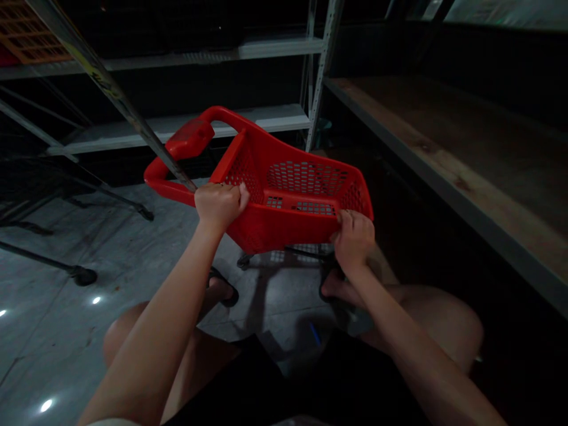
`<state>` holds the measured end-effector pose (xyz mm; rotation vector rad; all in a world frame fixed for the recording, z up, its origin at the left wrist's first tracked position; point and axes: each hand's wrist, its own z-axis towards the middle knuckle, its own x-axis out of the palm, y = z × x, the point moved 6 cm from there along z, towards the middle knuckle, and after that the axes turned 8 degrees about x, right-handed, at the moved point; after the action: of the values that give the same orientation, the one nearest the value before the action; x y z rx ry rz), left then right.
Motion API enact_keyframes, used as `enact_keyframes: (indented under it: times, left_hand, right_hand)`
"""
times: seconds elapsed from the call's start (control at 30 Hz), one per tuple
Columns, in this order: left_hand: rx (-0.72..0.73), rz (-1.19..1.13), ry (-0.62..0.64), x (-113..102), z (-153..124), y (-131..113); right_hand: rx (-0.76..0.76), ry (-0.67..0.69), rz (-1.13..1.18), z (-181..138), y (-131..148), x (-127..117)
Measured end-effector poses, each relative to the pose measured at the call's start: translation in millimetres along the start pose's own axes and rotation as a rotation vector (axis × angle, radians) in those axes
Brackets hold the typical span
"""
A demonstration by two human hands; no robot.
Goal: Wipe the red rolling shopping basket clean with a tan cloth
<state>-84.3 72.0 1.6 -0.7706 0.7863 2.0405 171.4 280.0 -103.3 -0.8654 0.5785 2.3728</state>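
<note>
A red cart [270, 229] with holes in its walls is seen on the grey floor [284, 299], between the two feet of the person. By the left hand [220, 202], the near edge of the cart is gripped close to the handle [189, 139]; this grip is closed like a fist. By the right hand [354, 241], the same edge is held at the far right end, and this grip is also closed, with the fingers bent over the edge. A long pole [133, 115] is slanted across the handle, and its lower end is hidden near the left hand. Behind the cart a metal shelf [284, 48] is placed, and at the right a wooden board [437, 154].
</note>
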Motion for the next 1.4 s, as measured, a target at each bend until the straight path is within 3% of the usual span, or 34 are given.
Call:
enact_keyframes:
  times: [0.07,0.2,0.3,0.4,0.6,0.7,0.8,0.9,1.1,1.2,1.27,1.33,1.4]
  left_hand:
    - [-0.023,0.05,-0.023,2.4,5.2,-0.2]
    - [0.006,0.081,0.027,4.6,10.8,1.0]
    - [0.117,0.046,0.066,2.3,8.0,4.3]
    - [0.216,0.03,0.073,-2.4,-1.6,13.5]
    - [0.229,-0.001,0.056,-4.1,-24.2,48.3]
    - [0.159,-0.015,0.045,-3.2,-28.6,63.6]
    - [0.142,0.021,0.039,-5.8,-29.3,64.7]
    - [0.167,0.067,0.052,-10.1,-28.3,51.3]
    - [0.101,0.081,0.077,-19.3,-15.2,4.2]
    - [0.119,0.06,0.03,-36.1,-12.9,-6.5]
    - [0.208,0.029,-0.048,-55.7,-22.4,1.7]
    - [0.244,-0.001,-0.138,-77.9,-39.0,27.9]
    - [0.051,-0.004,-0.216,-96.2,-54.5,73.9]
  right_hand:
    - [-0.017,0.016,0.017,8.7,43.2,3.4]
    - [-0.206,0.201,0.125,28.1,144.1,13.3]
    - [-0.327,0.267,0.151,35.3,175.7,15.5]
    - [-0.452,0.284,0.147,28.9,146.0,13.5]
    - [-0.534,0.342,0.086,-3.0,15.7,-0.7]
    - [-0.505,0.285,0.053,-19.7,-5.6,-5.4]
    - [-0.315,0.193,0.045,-26.1,3.0,-0.8]
    - [-0.133,0.073,0.059,-21.3,29.6,3.1]
    - [-0.196,0.187,0.19,5.7,141.0,10.5]
    - [-0.207,0.245,0.271,19.1,176.7,13.0]
    - [-0.268,0.294,0.301,27.3,178.4,17.8]
    - [-0.351,0.344,0.326,36.0,166.1,24.7]
    - [-0.407,0.392,0.357,45.0,148.4,33.1]
